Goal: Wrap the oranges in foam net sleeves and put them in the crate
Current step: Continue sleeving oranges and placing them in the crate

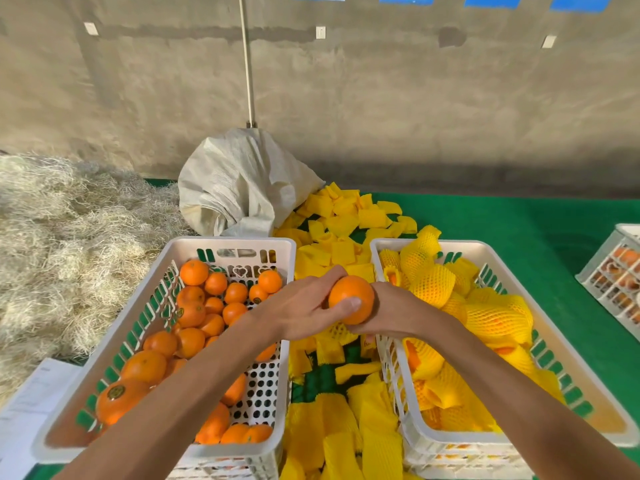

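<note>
Left hand [304, 308] clamped on orange [351, 299], right hand [388, 315] curled beneath, over the worktop gap between crates | I see sleeve [341, 332] barely pinched (likely slips) | risk: fruit rolls off unwrapped

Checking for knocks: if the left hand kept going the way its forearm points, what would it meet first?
The left hand points right and away. Past the orange it grips lies the right hand, then probably the right crate; depth is unclear.

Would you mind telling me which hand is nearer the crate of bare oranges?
Left. The left hand hangs over that crate's right rim; the right hand is beyond it, over the gap beside the other crate.
</note>
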Available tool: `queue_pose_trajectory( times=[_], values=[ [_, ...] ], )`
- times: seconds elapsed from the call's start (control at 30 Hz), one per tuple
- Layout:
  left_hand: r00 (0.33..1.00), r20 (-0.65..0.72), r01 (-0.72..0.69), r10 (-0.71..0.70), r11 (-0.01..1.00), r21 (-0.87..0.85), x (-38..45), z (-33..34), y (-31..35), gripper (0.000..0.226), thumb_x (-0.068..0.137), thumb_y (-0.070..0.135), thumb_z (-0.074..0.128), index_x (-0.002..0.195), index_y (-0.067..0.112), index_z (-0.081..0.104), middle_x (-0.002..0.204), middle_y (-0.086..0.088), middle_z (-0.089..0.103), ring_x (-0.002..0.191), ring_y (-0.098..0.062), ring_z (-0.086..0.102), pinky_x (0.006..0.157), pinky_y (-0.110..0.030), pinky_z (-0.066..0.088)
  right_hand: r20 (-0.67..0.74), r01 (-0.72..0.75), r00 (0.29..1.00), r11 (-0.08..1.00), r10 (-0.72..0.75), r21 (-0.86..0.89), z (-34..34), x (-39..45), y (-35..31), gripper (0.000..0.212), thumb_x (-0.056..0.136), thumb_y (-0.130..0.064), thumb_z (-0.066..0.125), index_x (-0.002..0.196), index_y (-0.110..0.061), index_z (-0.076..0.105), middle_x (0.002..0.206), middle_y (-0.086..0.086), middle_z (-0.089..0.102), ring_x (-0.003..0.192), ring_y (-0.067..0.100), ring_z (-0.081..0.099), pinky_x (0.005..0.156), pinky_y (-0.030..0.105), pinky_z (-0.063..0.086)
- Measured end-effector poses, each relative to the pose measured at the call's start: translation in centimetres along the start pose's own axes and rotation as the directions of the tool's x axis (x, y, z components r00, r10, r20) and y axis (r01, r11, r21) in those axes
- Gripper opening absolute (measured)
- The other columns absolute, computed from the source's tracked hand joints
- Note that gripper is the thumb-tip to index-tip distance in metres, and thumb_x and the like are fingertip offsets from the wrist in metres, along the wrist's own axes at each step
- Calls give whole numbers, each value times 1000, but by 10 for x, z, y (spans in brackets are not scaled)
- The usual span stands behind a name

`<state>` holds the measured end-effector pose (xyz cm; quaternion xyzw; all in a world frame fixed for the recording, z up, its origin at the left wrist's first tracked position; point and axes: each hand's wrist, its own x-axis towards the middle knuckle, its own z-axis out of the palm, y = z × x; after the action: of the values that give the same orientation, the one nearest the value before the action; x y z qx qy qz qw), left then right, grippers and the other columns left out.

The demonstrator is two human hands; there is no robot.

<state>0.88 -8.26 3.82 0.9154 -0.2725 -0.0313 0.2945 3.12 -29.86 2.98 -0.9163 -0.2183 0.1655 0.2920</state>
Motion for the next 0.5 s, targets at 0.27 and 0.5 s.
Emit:
queue_pose_trajectory(
  times=[0.27, 0.5],
  values=[
    [970, -64, 241, -235, 962, 131, 18, 11, 18, 57, 89, 76, 54, 116, 30, 35, 84, 7, 49, 73, -13, 52, 54, -26, 31, -115, -14, 993, 953, -22, -302, -5, 7, 14, 52, 73, -74, 71, 110, -40, 58, 88, -19, 59, 86, 11, 61, 68, 27, 45],
    [904, -114, 418, -413, 908, 28, 27, 26, 37, 60, 82, 49, 79, 124, 23, 43, 99, -2, 55, 90, -25, 55, 64, -30, 41, -267, -124, 964, 857, -17, -501, 10, 3, 16, 63, 71, -83, 61, 107, -31, 57, 83, -10, 61, 90, 19, 62, 92, 37, 45]
  ],
)
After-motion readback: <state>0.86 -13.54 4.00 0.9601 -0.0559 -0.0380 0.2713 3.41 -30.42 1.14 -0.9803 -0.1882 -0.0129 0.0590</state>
